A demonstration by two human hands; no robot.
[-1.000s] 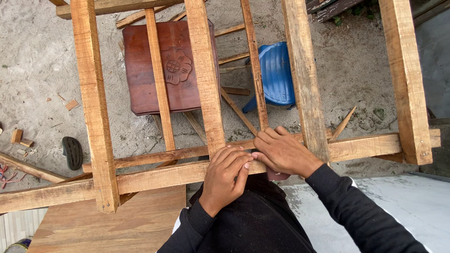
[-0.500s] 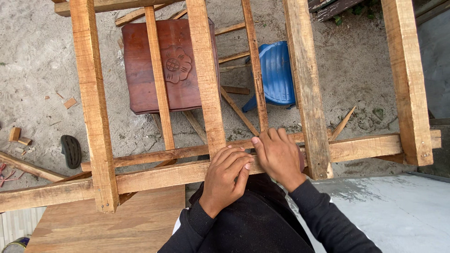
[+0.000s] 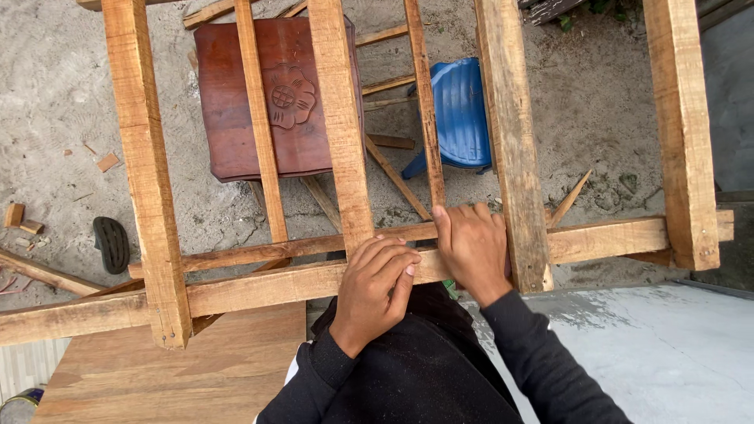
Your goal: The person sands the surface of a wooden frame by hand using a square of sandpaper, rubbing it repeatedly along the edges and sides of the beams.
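Here, a big wooden frame point(image 3: 345, 157) of rough planks, cut off at the top and both sides. Left hand point(image 3: 377, 290) flat on the long bottom rail point(image 3: 259, 286), fingers together and bent over its edge. Right hand point(image 3: 473, 247) just beside it, fingers together, pressed against an upright plank point(image 3: 514, 157); thumb hidden. Down below, through the gaps: a brown carved board point(image 3: 294, 102) and a blue plastic chair point(image 3: 462, 110), both partly covered by planks. Near the left edge, a dark sandal point(image 3: 112, 243) on sand.

soft, even daylight, bright with no glare. shadows are faint and diffuse. focus is sharp throughout, with slight wide-angle bending at the edges.
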